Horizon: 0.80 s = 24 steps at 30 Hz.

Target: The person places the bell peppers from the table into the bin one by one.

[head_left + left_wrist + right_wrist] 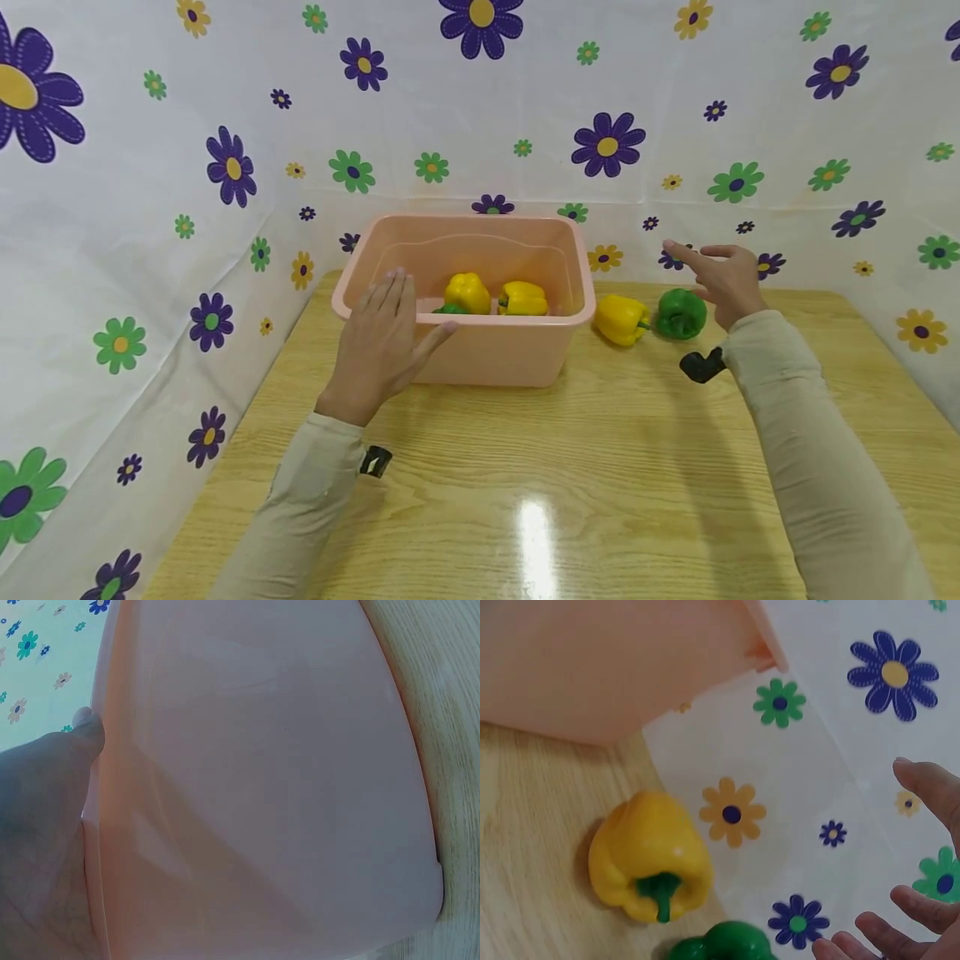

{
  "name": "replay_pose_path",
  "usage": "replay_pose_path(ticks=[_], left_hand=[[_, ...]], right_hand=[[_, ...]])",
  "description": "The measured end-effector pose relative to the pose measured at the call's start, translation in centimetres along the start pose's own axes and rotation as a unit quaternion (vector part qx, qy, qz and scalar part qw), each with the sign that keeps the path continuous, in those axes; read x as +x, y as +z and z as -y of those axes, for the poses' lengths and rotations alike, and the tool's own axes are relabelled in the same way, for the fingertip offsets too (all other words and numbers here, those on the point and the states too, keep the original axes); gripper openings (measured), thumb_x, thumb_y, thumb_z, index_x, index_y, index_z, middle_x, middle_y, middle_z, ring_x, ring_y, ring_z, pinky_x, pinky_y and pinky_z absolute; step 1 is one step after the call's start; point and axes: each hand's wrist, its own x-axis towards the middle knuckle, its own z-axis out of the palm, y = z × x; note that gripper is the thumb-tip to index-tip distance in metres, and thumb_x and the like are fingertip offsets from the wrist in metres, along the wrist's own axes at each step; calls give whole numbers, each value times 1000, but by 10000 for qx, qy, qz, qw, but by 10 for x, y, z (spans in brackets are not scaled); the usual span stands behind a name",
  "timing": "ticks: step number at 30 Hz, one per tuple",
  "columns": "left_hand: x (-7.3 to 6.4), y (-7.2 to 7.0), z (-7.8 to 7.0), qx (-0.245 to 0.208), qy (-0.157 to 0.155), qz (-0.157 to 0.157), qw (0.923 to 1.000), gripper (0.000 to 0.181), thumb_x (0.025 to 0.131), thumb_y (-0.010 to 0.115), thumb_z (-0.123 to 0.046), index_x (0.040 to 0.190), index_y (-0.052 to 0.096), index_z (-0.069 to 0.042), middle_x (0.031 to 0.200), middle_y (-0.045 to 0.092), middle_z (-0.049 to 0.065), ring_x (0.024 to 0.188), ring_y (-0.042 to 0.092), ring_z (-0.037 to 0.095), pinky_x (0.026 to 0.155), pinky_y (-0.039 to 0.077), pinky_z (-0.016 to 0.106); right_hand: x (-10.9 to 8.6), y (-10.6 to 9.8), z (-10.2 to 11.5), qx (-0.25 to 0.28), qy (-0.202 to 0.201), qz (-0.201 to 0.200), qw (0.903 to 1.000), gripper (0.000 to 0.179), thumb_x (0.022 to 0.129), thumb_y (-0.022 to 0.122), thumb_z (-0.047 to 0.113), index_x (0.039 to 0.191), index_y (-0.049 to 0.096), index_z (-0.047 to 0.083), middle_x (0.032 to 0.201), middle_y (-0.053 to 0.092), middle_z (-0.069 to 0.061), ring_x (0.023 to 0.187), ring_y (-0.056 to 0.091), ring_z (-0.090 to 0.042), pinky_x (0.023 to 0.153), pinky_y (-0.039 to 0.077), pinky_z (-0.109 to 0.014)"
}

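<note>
A pink plastic bin [487, 354] stands on the table near the patterned cloth. My left hand [378, 350] lies over its front left rim, fingers straight and thumb spread; the left wrist view shows the thumb [88, 731] along the rim. Inside are two yellow bell peppers [468, 293] [522, 297] and part of a green one [450, 309], the rest hidden by the front wall. To the right of the bin lie a yellow bell pepper [651, 851] and a green bell pepper [681, 314]. Near the green one, my right hand [726, 279] is raised with spread fingers, holding nothing.
A white cloth with purple, green and yellow flowers [607, 146] rises behind the table and along both sides. Light reflects off the wooden tabletop [465, 467]. A black piece [702, 365] sticks out from the right wrist, another [375, 461] from the left.
</note>
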Motion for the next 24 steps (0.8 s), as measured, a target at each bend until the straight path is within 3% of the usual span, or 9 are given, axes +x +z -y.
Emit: replay_pose_path(ticks=[8, 15, 24], left_hand=[[0, 1, 0, 20, 25, -22, 10000, 96, 100, 41, -67, 154, 27, 12, 161, 26, 27, 151, 22, 39, 125, 14, 48], [-1, 1, -1, 21, -7, 36, 10000, 97, 100, 40, -67, 154, 26, 12, 162, 25, 26, 152, 21, 39, 125, 14, 48], [0, 0, -2, -13, -16, 7, 10000, 96, 101, 41, -66, 155, 25, 11, 162, 25, 26, 152, 21, 39, 125, 15, 48]], right_hand=[[10, -5, -20, -153, 260, -430, 9986, 118, 77, 76, 65, 159, 21, 0, 166, 11, -18, 151, 23, -37, 118, 32, -47], [22, -6, -37, -464, 432, -543, 9965, 118, 77, 77, 65, 159, 22, 0, 165, 17, -20, 145, 33, -43, 118, 34, -49], [29, 1, -56, -548, 676, -649, 9941, 112, 82, 76, 59, 159, 20, -1, 163, 21, -20, 144, 31, -38, 119, 33, -47]])
